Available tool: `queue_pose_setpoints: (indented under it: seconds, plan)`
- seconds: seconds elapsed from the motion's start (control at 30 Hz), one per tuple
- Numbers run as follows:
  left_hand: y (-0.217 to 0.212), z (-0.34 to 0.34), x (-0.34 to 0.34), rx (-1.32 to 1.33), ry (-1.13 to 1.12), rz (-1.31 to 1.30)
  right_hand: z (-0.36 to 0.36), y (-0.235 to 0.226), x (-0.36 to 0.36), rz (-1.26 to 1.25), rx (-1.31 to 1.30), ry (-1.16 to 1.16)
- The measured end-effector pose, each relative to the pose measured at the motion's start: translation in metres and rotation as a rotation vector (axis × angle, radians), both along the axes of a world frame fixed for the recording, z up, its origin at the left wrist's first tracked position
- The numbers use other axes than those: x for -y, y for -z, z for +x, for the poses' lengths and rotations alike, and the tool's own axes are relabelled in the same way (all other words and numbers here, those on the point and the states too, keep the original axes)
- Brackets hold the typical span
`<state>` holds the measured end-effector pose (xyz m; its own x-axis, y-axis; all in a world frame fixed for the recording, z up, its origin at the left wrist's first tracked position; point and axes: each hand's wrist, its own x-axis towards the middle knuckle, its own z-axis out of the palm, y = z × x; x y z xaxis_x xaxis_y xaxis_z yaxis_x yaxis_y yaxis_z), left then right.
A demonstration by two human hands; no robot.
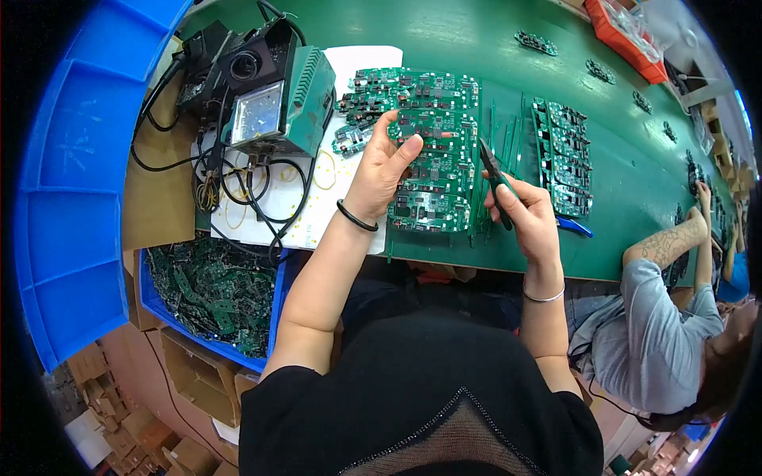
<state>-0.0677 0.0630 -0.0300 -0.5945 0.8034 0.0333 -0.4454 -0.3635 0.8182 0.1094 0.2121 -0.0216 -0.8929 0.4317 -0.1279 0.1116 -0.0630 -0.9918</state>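
**Green PCB panel in hand, cutter at its right edge**

Green multi-board circuit panel (432, 170) lies flat on the green counter (492, 47), just in front of the person. Left hand (381, 170) is closed on the panel's left edge, thumb on top, pinning it. Right hand (524, 210) is clamped around a small black-handled cutter (494, 178), tip touching the panel's right edge.

Progress, as a judgement: panel looks whole, boards not yet split apart. Thin green rail strips (508, 135) beside it suggest some trimming is done. Second green panel (565, 155) waits to the right; blue bin of green board scrap (214, 289) sits lower left, fairly full. Green soldering station (274, 95) sits left, untouched. A co-worker's arm (675, 242) works far right.
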Motion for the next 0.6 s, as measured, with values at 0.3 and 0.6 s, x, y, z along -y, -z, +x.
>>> queue_pose_setpoints:
  seconds: [0.3, 0.6]
  plan:
    - [0.012, -0.008, 0.001, 0.128, 0.141, 0.002, 0.000, -0.005, -0.003, -0.446, -0.128, -0.116]
    - [0.016, -0.008, 0.002, -0.064, -0.059, -0.058, 0.009, -0.012, 0.009, 0.062, 0.077, 0.016]
